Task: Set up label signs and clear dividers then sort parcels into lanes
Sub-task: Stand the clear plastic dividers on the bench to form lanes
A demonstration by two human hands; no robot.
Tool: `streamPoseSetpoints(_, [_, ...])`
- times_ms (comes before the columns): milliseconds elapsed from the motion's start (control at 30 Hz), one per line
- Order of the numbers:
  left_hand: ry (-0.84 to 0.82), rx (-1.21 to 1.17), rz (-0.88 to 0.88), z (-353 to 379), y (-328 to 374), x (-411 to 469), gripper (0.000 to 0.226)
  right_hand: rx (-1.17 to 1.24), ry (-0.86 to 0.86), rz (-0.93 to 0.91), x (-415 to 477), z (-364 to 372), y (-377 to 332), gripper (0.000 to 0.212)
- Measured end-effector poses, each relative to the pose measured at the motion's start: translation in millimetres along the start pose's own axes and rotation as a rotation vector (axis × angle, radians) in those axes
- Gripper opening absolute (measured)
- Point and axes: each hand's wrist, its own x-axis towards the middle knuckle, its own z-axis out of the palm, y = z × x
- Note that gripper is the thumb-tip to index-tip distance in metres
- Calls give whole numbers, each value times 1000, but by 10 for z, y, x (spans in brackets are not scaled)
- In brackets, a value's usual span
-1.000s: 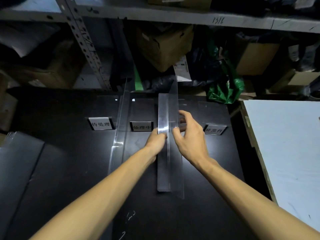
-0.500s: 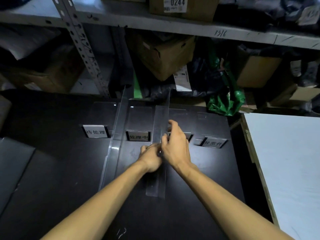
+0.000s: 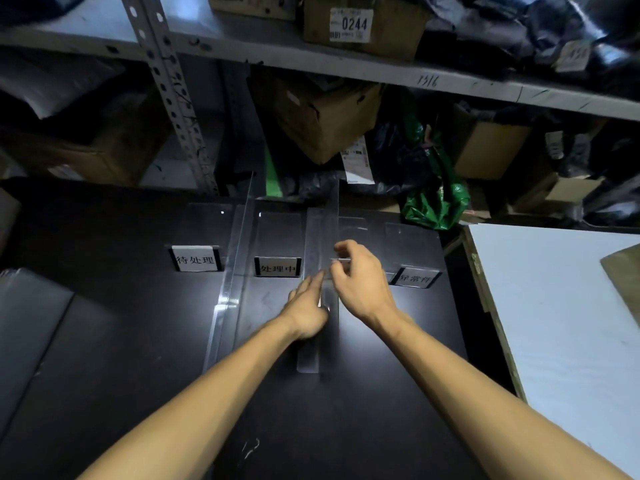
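On the clear divider (image 3: 318, 233), the left hand (image 3: 306, 306) has flattened its fingers.

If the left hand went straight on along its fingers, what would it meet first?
The clear divider: the left hand points forward and slightly right, fingertips seemingly at its upright wall. The right hand, apparently pinching that wall, lies just beyond; depth is unclear.

The left sign (image 3: 195, 259), middle sign (image 3: 277, 267) and right sign (image 3: 415, 278) are standing in a row across the table (image 3: 121, 358). The left divider (image 3: 230, 282) is running front to back between the left and middle signs. The right divider (image 3: 322, 233) is standing between the middle and right signs, with the left hand (image 3: 306, 306) on its left and the right hand (image 3: 360, 278) on its right. A shelf (image 3: 346, 67) is rising behind the table, and a board (image 3: 554, 306) is lying to its right.
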Motion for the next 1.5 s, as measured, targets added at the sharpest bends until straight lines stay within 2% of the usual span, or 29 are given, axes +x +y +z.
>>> streamPoseSetpoints(133, [10,-172,56,-150,102,-199,67,-64,38,-61,-185,-53,-171,29])
streamPoseSetpoints(200, [41,-213,72,-254,168,-357,54,-52,51,-81,-287,-70,-292,26])
streamPoseSetpoints(367, [117,-47,167,-672,301,-1000,22,49,4,-150,-598,-115,-734,19])
streamPoseSetpoints(433, [174,3,208,-862,266,-1359,20,60,-12,-200,-794,-118,-962,17])
streamPoseSetpoints(500, [222,-66,229,-1030,146,-1764,24,47,-46,-256,-974,-77,-1200,18])
streamPoseSetpoints(633, [337,-231,129,-1243,-220,-2585,33,74,-120,-336,-1367,100,-1625,20])
streamPoseSetpoints(833, [523,-167,51,-1379,-841,-3639,31,26,-328,-470,-2061,563,-2136,23])
streamPoseSetpoints(1000, [573,-74,-18,-1633,-1511,-4186,32,-16,-411,-466,-2373,1119,-2634,23])
streamPoseSetpoints(1200, [698,-282,-114,-1961,-2438,-4105,36,-117,-420,-288,-2328,2102,-3052,22])
streamPoseSetpoints(1267, [675,-412,-166,-1979,-2714,-3968,39,-156,-391,-182,-2187,2455,-3151,28])
streamPoseSetpoints(1400, [544,-491,-107,-1986,-3152,-3765,42,-295,-303,-105,-1934,2990,-3303,55])
streamPoseSetpoints(1500, [467,-514,-94,-1965,-3318,-3691,39,-343,-183,-120,-1898,3175,-3310,42])
